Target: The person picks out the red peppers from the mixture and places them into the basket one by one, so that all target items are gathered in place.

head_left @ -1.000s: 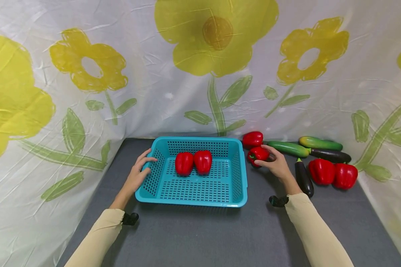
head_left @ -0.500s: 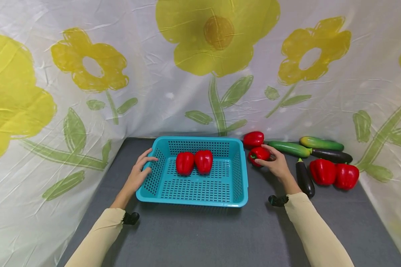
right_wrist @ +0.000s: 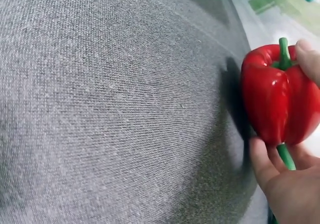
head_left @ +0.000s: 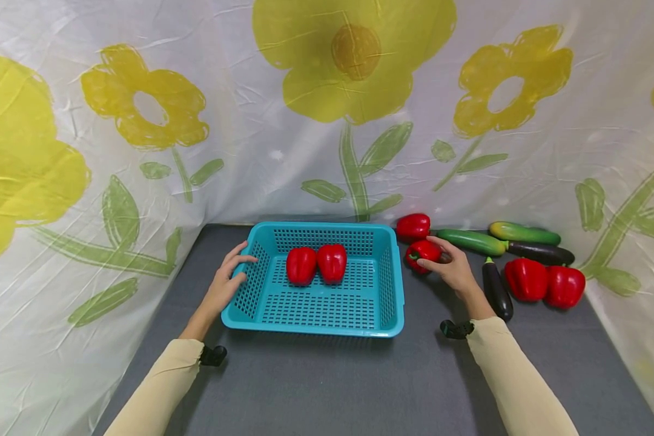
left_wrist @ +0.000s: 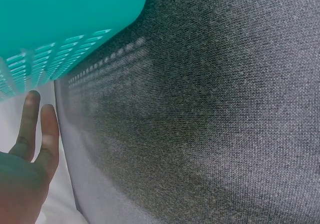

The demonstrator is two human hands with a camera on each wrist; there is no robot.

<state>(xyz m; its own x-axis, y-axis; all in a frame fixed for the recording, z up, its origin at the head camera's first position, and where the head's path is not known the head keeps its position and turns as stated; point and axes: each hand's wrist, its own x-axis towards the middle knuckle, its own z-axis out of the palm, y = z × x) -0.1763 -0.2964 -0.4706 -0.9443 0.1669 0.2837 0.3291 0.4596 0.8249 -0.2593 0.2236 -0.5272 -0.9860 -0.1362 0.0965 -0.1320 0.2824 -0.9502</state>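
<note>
A turquoise plastic basket [head_left: 312, 332] stands on the grey cloth, with two red bell peppers [head_left: 301, 266] side by side inside. At its left side is my left hand [head_left: 224, 286], fingertips reaching over the rim in the head view. Two straight fingers [left_wrist: 50, 129] show by the perforated outer wall in the left wrist view. My right hand [head_left: 453, 270] holds another red bell pepper [head_left: 421, 253] just right of the basket. In the right wrist view, the thumb lies near the pepper's green stem [right_wrist: 284, 52] and the fingers are at its opposite end.
Behind the held pepper lies another red pepper [head_left: 412, 227]. Further right are a green zucchini [head_left: 471, 241], a yellow-green zucchini [head_left: 523, 234], two dark eggplants [head_left: 496, 290] and two red peppers [head_left: 525, 280]. A flower-printed white sheet [head_left: 283, 163] hangs behind the table.
The view has shifted very slightly. Both hands, the basket and the peppers otherwise keep their places.
</note>
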